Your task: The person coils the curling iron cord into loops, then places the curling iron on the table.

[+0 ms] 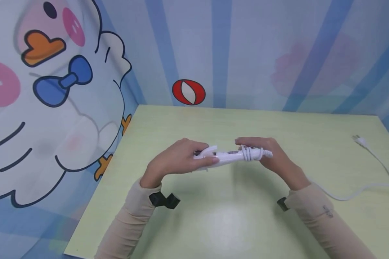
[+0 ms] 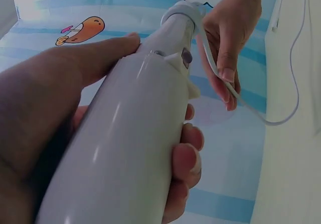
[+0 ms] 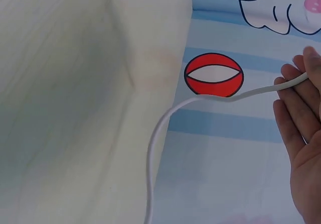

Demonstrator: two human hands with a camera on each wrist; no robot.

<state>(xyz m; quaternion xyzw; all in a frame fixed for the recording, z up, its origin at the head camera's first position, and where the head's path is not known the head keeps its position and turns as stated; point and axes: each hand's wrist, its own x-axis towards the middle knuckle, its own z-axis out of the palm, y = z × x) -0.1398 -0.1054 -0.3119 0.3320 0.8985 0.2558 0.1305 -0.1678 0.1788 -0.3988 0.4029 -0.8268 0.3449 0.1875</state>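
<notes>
My left hand (image 1: 176, 157) grips a white curling iron (image 1: 227, 157) around its body, above the table, with the handle end toward the right. In the left wrist view the smooth white body (image 2: 120, 133) lies between thumb and curled fingers. Several turns of white cord (image 1: 247, 153) wrap the handle near its end. My right hand (image 1: 273, 154) is beside that end; the left wrist view shows its thumb and fingers pinching the cord (image 2: 251, 109). In the right wrist view the cord (image 3: 150, 158) runs from between those fingers (image 3: 296, 103) and hangs down in a curve.
The cord trails over the pale yellow-green table (image 1: 214, 223) to the right, where its two-prong plug (image 1: 360, 140) lies. A printed fabric backdrop (image 1: 246, 54) with blue stripes and a cartoon bird stands behind and to the left. Black wrist mounts (image 1: 164, 200) sit on the sleeves.
</notes>
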